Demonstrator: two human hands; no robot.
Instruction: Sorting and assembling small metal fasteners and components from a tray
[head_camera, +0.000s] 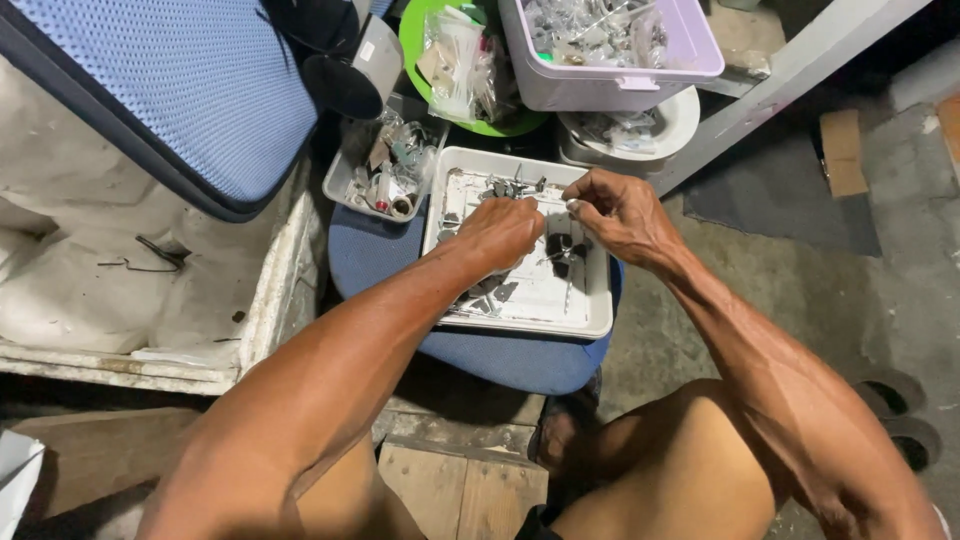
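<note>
A small metal part (553, 205), judged light, stiff and best taken by its edges, is pinched between the left hand (500, 232) and right hand (615, 210), above the tray (530, 320).

shallow white rectangular tray (600, 318) on blue round cushion, strewn with small dark metal parts (512, 186), mostly toward twelve and seven o'clock; some hidden under hands.

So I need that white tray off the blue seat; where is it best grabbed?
Grip the white tray by its raised rim on the two long sides, coming from above near the person. It lies flat, holding loose small metal parts, so keep it level.
</note>
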